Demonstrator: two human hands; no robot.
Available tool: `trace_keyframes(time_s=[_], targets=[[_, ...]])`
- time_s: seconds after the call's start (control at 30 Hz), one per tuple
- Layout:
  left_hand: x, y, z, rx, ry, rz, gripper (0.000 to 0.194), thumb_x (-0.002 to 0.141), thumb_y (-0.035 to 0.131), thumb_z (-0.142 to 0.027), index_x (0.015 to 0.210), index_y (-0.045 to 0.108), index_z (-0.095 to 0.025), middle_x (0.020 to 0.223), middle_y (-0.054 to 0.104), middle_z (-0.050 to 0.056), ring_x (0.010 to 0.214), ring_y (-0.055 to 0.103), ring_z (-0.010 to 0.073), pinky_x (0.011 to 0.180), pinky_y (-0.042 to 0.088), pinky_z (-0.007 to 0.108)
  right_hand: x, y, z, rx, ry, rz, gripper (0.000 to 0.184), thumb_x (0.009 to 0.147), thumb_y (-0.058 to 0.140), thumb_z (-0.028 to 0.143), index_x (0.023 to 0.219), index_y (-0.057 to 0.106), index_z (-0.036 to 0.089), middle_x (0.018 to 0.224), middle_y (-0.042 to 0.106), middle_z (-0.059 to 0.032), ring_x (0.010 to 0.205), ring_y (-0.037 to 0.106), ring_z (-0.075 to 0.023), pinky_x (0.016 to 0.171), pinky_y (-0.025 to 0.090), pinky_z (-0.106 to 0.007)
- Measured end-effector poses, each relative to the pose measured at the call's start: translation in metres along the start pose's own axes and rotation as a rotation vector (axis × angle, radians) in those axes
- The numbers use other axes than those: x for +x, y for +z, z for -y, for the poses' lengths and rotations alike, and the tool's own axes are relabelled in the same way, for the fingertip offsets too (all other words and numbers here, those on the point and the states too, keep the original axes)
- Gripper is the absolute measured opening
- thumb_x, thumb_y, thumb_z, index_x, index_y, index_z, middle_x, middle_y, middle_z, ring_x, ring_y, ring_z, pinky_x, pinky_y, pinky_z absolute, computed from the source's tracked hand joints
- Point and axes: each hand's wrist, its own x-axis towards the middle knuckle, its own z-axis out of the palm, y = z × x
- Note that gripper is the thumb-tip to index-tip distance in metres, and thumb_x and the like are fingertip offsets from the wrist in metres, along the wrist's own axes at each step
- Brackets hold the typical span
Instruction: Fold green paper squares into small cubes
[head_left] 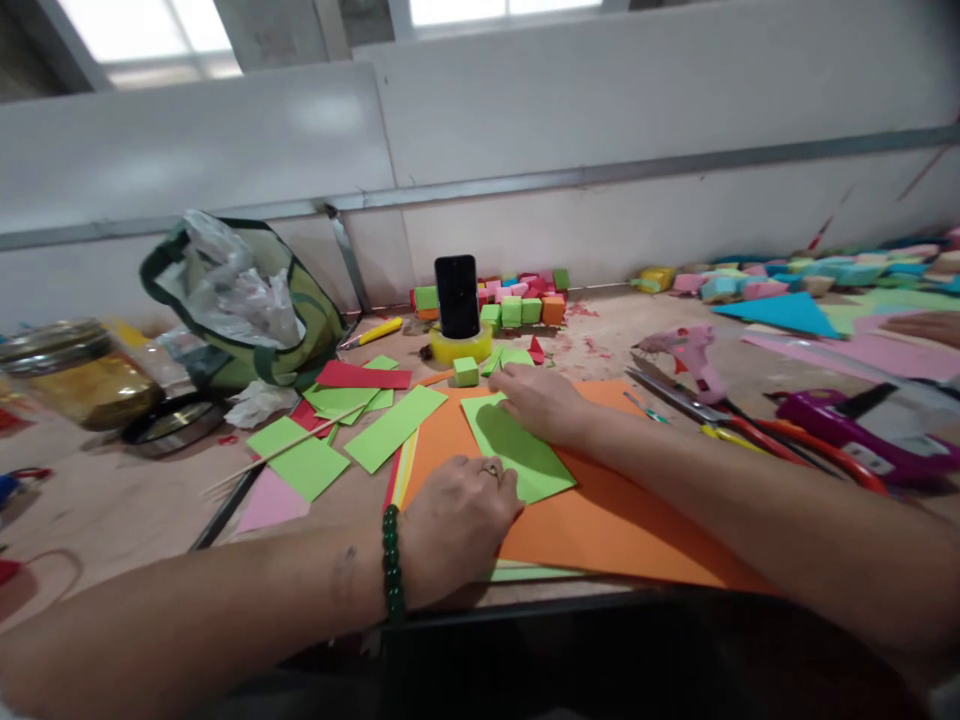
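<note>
A light green paper sheet (529, 455) lies at a slant on top of a stack of larger sheets, the uppermost being orange paper (600, 515). My left hand (461, 525), wearing a ring and a green bead bracelet, is closed with curled fingers at the near left edge of the green sheet. At its far edge, my right hand (544, 400) has its fingers drawn together on the paper; their tips are partly hidden. Just beyond it sit a small green paper cube (466, 372) and folded green scraps.
Green paper pieces (397, 428) and a thin wooden stick lie left. A phone (457, 297) stands in a yellow tape roll, before paper cubes (517, 310). Scissors (675, 395), a pink glue gun (694, 355) and a purple tool (855, 430) lie right; a bag (285, 300) and jar (75, 375) stand left.
</note>
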Motion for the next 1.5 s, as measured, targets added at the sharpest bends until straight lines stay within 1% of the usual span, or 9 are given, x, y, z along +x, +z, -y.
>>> trace_keyframes(time_s=[0.1, 0.17, 0.33, 0.6, 0.97, 1.23, 1.33, 1.43, 1.5], targets=[[-0.003, -0.002, -0.003, -0.016, 0.009, 0.005, 0.026, 0.093, 0.046, -0.032, 0.093, 0.058, -0.009, 0.088, 0.064, 0.013, 0.081, 0.061, 0.0248, 0.068, 0.049, 0.037, 0.005, -0.011, 0.002, -0.009, -0.145, 0.091, 0.02, 0.085, 0.045, 0.013, 0.095, 0.062, 0.018, 0.101, 0.066, -0.008, 0.085, 0.06, -0.0182, 0.062, 0.034, -0.026], [-0.004, -0.002, -0.003, -0.024, 0.025, 0.005, 0.031, 0.092, 0.049, -0.037, 0.093, 0.059, -0.008, 0.088, 0.064, 0.014, 0.085, 0.061, 0.0262, 0.07, 0.05, 0.038, 0.011, -0.021, 0.002, -0.006, -0.194, 0.167, 0.011, 0.082, 0.056, 0.025, 0.086, 0.063, 0.017, 0.086, 0.067, -0.0066, 0.074, 0.058, -0.0174, 0.057, 0.032, -0.026], [-0.003, -0.001, -0.004, -0.018, 0.037, 0.039, 0.034, 0.091, 0.05, -0.036, 0.094, 0.062, -0.005, 0.09, 0.065, 0.017, 0.087, 0.062, 0.028, 0.07, 0.05, 0.039, 0.025, -0.039, 0.006, -0.079, -0.271, 0.339, 0.054, 0.064, 0.065, 0.066, 0.078, 0.064, 0.014, 0.071, 0.062, -0.0078, 0.062, 0.053, -0.0179, 0.052, 0.03, -0.028], [-0.003, 0.003, -0.006, 0.006, 0.029, 0.009, 0.038, 0.091, 0.051, -0.039, 0.096, 0.063, -0.003, 0.095, 0.065, 0.02, 0.089, 0.062, 0.0283, 0.068, 0.048, 0.037, 0.052, -0.034, 0.009, -0.097, -0.344, 0.376, 0.056, 0.062, 0.064, 0.072, 0.06, 0.061, 0.016, 0.05, 0.054, -0.0028, 0.052, 0.047, -0.015, 0.05, 0.029, -0.027], [-0.003, 0.005, -0.006, 0.009, 0.035, 0.023, 0.04, 0.092, 0.05, -0.039, 0.099, 0.062, -0.001, 0.098, 0.065, 0.023, 0.091, 0.062, 0.0292, 0.067, 0.049, 0.036, 0.086, -0.026, 0.01, 0.069, -0.157, 0.663, 0.05, 0.081, 0.056, 0.056, 0.054, 0.06, 0.013, 0.051, 0.063, -0.0057, 0.051, 0.058, -0.0142, 0.056, 0.044, -0.026], [-0.003, 0.006, -0.007, 0.021, 0.045, -0.007, 0.039, 0.092, 0.05, -0.039, 0.095, 0.062, -0.001, 0.094, 0.066, 0.021, 0.09, 0.063, 0.028, 0.067, 0.049, 0.036, 0.088, -0.018, 0.007, 0.16, -0.044, 0.659, 0.063, 0.086, 0.039, 0.066, 0.06, 0.059, 0.013, 0.055, 0.064, -0.0081, 0.049, 0.061, -0.0156, 0.055, 0.05, -0.028], [-0.004, 0.011, -0.007, 0.043, 0.047, -0.06, 0.035, 0.09, 0.052, -0.038, 0.088, 0.062, -0.005, 0.092, 0.065, 0.02, 0.088, 0.062, 0.028, 0.065, 0.049, 0.036, 0.087, -0.02, 0.005, 0.178, -0.035, 0.656, 0.074, 0.078, 0.033, 0.079, 0.06, 0.059, 0.012, 0.059, 0.065, -0.0106, 0.051, 0.063, -0.0171, 0.054, 0.051, -0.028], [-0.006, 0.016, -0.006, 0.057, 0.066, -0.118, 0.03, 0.087, 0.057, -0.038, 0.086, 0.062, -0.008, 0.09, 0.064, 0.018, 0.086, 0.061, 0.0281, 0.064, 0.048, 0.037, 0.089, -0.023, 0.005, 0.159, -0.037, 0.696, 0.069, 0.057, 0.058, 0.082, 0.059, 0.059, 0.013, 0.058, 0.065, -0.0097, 0.054, 0.064, -0.0197, 0.052, 0.05, -0.029], [-0.006, 0.017, -0.006, 0.061, 0.077, -0.139, 0.029, 0.085, 0.059, -0.038, 0.085, 0.062, -0.009, 0.093, 0.064, 0.019, 0.086, 0.061, 0.028, 0.064, 0.048, 0.037, 0.09, -0.022, 0.006, 0.157, -0.028, 0.71, 0.065, 0.053, 0.065, 0.078, 0.058, 0.059, 0.013, 0.057, 0.065, -0.0087, 0.054, 0.063, -0.0198, 0.052, 0.05, -0.029]])
